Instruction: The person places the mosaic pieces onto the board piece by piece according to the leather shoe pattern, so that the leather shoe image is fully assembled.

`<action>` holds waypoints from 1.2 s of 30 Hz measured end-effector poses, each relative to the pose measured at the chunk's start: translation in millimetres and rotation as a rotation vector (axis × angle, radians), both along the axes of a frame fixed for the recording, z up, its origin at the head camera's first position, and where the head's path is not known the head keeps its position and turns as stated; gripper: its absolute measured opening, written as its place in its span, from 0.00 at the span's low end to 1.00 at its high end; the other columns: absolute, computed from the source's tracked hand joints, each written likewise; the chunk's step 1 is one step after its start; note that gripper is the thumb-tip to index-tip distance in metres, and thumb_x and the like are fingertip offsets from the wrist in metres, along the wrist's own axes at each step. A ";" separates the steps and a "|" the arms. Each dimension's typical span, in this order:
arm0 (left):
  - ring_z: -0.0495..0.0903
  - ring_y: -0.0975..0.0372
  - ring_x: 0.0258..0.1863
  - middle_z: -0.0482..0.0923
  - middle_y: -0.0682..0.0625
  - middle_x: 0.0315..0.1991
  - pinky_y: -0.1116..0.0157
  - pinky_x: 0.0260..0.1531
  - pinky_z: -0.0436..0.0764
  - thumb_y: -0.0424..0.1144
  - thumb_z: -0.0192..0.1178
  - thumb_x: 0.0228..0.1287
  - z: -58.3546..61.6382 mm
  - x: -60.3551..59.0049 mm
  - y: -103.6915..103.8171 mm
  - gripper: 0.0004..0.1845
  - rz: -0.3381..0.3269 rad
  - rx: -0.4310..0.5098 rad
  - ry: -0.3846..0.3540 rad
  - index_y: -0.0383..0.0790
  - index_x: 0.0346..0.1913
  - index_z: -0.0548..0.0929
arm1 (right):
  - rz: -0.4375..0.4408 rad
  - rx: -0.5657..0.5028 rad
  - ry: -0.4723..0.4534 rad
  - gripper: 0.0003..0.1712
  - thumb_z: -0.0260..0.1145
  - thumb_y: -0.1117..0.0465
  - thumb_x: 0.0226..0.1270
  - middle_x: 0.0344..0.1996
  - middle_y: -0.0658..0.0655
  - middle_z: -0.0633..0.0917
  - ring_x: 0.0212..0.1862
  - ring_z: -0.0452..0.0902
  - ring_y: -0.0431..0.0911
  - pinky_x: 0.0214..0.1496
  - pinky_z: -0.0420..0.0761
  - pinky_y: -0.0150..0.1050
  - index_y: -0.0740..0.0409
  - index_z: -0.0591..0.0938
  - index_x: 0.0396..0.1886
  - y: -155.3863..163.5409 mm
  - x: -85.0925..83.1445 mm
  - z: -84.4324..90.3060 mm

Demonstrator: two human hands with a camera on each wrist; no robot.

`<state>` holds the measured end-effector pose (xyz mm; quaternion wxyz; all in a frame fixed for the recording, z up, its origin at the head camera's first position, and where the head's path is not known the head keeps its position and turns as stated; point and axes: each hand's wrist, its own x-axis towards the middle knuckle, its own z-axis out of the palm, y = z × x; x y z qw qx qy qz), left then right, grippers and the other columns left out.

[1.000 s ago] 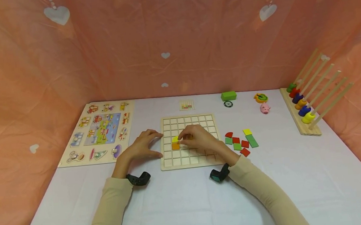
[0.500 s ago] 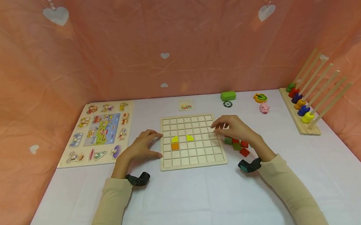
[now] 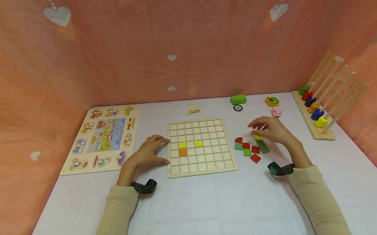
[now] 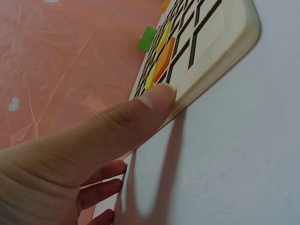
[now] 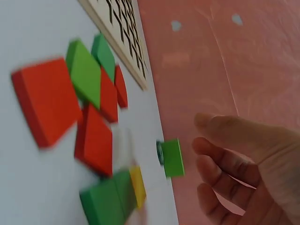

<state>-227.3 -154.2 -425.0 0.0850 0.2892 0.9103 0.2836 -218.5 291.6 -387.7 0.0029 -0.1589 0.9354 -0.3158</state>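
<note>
A white table point(image 3: 198, 215) sits inside pink fabric walls point(image 3: 181, 38) dotted with hearts. A picture puzzle point(image 3: 103, 137) lies far left, a bead rack point(image 3: 314, 115) far right. The left hand point(image 3: 147, 153) rests with relaxed fingers, thumb touching the left edge of the wooden grid board point(image 3: 199, 147). The right hand point(image 3: 273, 130) hovers, fingers loosely spread and holding nothing, over the yellow tile point(image 3: 257, 137) among loose coloured tiles point(image 3: 249, 151) beside the board.
</note>
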 end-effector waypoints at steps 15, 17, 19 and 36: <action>0.60 0.46 0.62 0.64 0.38 0.61 0.46 0.62 0.59 0.46 0.73 0.45 -0.6 -0.2 -0.1 0.40 -0.001 0.005 -0.004 0.38 0.63 0.71 | 0.016 0.072 -0.176 0.18 0.63 0.64 0.63 0.43 0.62 0.79 0.40 0.70 0.51 0.39 0.74 0.36 0.60 0.79 0.54 28.2 1.8 -16.7; 0.60 0.46 0.62 0.64 0.38 0.61 0.46 0.62 0.59 0.46 0.73 0.45 -0.6 -0.2 -0.2 0.40 -0.001 0.004 -0.005 0.38 0.62 0.71 | 0.014 0.086 -0.183 0.17 0.62 0.65 0.64 0.43 0.61 0.79 0.39 0.69 0.50 0.39 0.73 0.37 0.59 0.80 0.53 29.5 2.1 -19.3; 0.60 0.46 0.62 0.64 0.38 0.61 0.46 0.62 0.59 0.46 0.73 0.45 -0.6 -0.3 -0.3 0.40 0.000 0.004 -0.005 0.38 0.62 0.71 | 0.008 0.093 -0.177 0.16 0.62 0.65 0.64 0.43 0.61 0.78 0.40 0.69 0.50 0.39 0.73 0.37 0.58 0.81 0.52 30.3 2.2 -20.8; 0.60 0.46 0.62 0.63 0.38 0.62 0.46 0.63 0.58 0.46 0.73 0.44 -2.0 -0.6 -0.3 0.40 0.012 0.009 -0.017 0.39 0.63 0.71 | -0.040 -0.024 -0.158 0.12 0.64 0.63 0.63 0.36 0.59 0.78 0.40 0.69 0.50 0.40 0.72 0.29 0.64 0.76 0.43 25.6 -1.5 -18.2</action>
